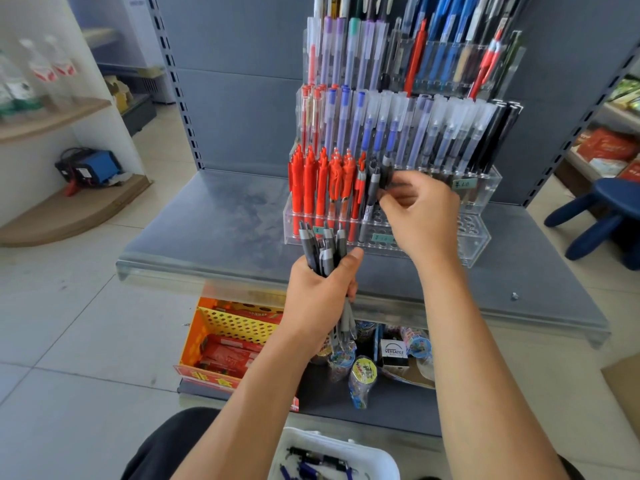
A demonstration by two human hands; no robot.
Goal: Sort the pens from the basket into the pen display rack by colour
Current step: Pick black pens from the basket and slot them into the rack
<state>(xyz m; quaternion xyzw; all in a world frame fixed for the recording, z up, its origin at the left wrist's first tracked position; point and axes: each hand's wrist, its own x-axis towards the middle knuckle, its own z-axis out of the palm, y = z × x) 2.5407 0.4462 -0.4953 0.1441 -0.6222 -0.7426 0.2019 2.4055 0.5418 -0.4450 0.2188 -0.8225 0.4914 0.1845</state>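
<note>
- The right hand [420, 216] pinches one dark pen [385, 171] between thumb and curled fingertips. It holds the pen at the front tier of the pen display rack [479, 239], just right of the grey pens [372, 190] already seated there.
- The left hand [322, 289] grips a bundle of grey pens [323, 251], fingers wrapped round the barrels and thumb pressed along the side.
- Risk: the pinched pen may miss its hole, because the hand covers the holes below it.
- Risk: the pen may tip the seated grey pens, which stand touching-close.
- Risk: loosening the left grip may drop pens from the bundle onto the goods on the lower shelf.
- Risk: seating a dark pen among the red pens [322, 188] would spoil the colour grouping.
- Count: one pen pinched; roughly six in the bundle; two grey pens seated; about eight red pens in the front tier.
- The basket [382, 457] at the lower edge holds more dark and blue pens, but their number cannot be told.
</note>
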